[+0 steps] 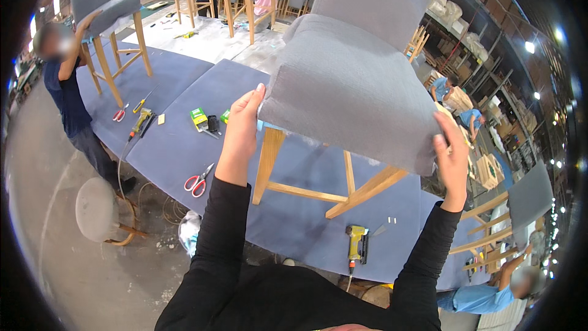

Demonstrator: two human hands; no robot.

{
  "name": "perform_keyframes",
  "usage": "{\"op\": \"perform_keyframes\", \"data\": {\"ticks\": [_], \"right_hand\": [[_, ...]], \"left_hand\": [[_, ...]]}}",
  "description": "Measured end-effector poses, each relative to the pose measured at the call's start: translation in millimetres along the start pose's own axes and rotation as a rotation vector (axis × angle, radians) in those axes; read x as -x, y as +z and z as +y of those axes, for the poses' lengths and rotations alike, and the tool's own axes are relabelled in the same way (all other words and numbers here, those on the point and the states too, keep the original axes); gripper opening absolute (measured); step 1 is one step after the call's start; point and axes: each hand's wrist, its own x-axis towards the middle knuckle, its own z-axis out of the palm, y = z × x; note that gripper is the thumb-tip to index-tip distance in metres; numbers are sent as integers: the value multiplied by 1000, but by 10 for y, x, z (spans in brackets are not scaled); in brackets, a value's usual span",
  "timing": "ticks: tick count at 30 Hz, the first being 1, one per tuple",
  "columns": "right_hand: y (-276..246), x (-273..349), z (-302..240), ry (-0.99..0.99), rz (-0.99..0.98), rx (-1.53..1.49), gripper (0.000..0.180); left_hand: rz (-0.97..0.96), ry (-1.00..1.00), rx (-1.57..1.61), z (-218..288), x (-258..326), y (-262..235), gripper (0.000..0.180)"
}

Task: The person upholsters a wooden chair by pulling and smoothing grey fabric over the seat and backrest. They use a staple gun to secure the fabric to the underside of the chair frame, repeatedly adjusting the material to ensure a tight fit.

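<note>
We have a grey padded chair (343, 79) before us, above the blue worktop (294, 220), its seat front facing us and its wooden legs beneath. Our left hand (242, 129) grips the chair's left front corner, thumb showing, the other fingers mostly hidden; our right hand (452, 153) grips its right front corner, fingers bent against the side. How hard they press, we cannot tell. Whether every leg bears on the worktop is unclear too.

To handle it well, we should keep both hands level and the pressure even — fingers flat, so the fabric doesn't crease. We should also keep the legs off the scissors (197, 182), left of the chair, and the staple gun (356, 242), on its near side.
</note>
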Motion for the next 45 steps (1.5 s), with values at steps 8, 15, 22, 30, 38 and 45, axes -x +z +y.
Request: {"op": "perform_keyframes", "data": {"ticks": [8,15,22,30,38,45], "right_hand": [[545,-473,-554,-284,-51,275,43],[862,-701,-1135,-418,-34,278,47],[361,-300,-611,-340,53,-97,47],[-524,43,188,343,940,-126,47],[1407,-679,-1270,-244,216,83,36],[112,-780,-1204,-67,510,-300,38]], "left_hand": [[101,216,206,-474,-66,67,29],[79,187,277,-299,-44,-118,33],[66,239,158,-376,-92,-66,33],[48,249,194,-495,-42,170,30],[181,255,107,-282,-67,-91,28],[34,277,213,-439,-134,44,30]]}}
